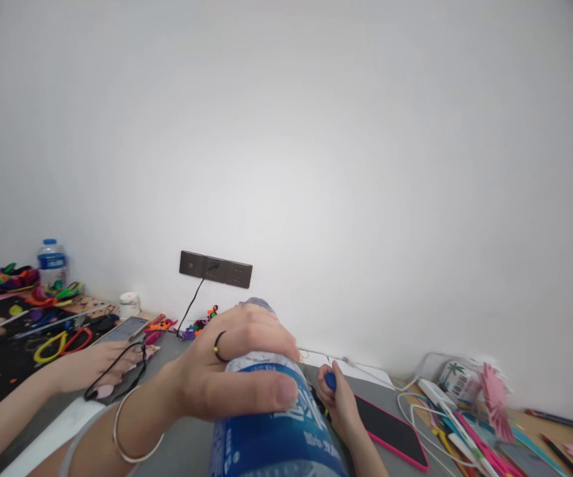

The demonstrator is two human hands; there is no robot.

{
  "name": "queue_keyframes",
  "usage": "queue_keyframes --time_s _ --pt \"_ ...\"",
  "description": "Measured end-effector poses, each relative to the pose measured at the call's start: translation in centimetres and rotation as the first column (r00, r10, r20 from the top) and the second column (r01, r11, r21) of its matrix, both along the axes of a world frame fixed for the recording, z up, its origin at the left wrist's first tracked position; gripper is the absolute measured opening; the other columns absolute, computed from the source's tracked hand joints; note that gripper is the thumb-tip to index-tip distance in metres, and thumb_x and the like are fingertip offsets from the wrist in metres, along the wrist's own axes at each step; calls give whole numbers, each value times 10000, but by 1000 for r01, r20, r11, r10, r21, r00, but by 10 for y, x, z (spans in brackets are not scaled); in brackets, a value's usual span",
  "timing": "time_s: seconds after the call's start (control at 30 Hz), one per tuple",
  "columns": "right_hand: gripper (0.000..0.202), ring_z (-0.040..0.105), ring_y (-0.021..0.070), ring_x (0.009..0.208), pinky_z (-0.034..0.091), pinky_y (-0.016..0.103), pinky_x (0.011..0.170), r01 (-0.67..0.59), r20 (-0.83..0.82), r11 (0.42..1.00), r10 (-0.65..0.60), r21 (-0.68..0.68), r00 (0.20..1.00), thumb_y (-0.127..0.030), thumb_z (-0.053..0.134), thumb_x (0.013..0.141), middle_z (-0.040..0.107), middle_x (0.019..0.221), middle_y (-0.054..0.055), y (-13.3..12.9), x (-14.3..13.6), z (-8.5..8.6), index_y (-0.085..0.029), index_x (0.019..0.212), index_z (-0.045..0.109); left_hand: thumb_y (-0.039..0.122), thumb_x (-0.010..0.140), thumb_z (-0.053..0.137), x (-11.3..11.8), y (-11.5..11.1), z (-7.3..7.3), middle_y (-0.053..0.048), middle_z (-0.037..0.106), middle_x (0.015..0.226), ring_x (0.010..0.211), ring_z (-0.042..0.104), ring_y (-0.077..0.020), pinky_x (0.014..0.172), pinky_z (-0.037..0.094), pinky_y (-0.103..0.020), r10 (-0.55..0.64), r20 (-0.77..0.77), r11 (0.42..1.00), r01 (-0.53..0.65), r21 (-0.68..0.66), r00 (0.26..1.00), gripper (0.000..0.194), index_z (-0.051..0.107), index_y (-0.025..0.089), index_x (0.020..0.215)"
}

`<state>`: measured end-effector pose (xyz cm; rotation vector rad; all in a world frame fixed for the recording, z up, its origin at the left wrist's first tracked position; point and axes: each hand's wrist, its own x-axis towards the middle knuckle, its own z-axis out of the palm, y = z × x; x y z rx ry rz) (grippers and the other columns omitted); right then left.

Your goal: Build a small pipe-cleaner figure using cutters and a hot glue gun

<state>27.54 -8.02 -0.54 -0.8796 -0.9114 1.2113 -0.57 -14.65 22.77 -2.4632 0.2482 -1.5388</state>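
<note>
A clear plastic bottle with a blue label [261, 437] looms close in the lower middle, and the frame's bottom edge cuts off its near end. My left hand [241, 371], with a dark ring and a bangle at the wrist, is wrapped round it, thumb on the label. To its right, my right hand [340, 404] has its fingers curled on a blue bottle cap [330, 380]. Beneath that arm lies a phone with a pink case [390, 427] on the grey mat [177, 450].
At left, another person's hand [102, 364] rests near a black cord and a phone [124, 329]. Scissors [65, 344] and another bottle [52, 264] stand beyond. Markers [479, 444] and white cables [410, 404] crowd the right. A wall socket [215, 268] holds a plug.
</note>
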Motion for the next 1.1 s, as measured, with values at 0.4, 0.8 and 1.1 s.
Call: queue_keyframes --time_s 0.4,0.8,1.1 --pt "550 34 96 475 77 277 472 -22 46 999 20 40 999 -686 400 855 130 511 -84 -14 -6 12 -214 602 522 208 887 535 0 0 6 -76 710 976 970 657 -170 915 507 -338 -22 -37 999 21 -47 999 150 607 183 1017" --pt "566 27 108 475 86 289 492 -19 188 999 12 37 982 -733 351 834 106 522 -80 -28 -13 35 -238 597 490 263 913 517 0 -1 10 -56 722 976 962 664 -156 881 524 -329 -32 -26 998 30 -59 999 147 636 218 987" --pt "541 25 69 431 95 218 412 4 76 1000 -4 6 997 -724 512 743 99 465 -94 -11 -5 15 -219 550 491 313 1001 317 0 -23 25 -59 731 887 887 681 -157 849 543 -336 55 -55 982 -64 -179 997 327 586 209 1155"
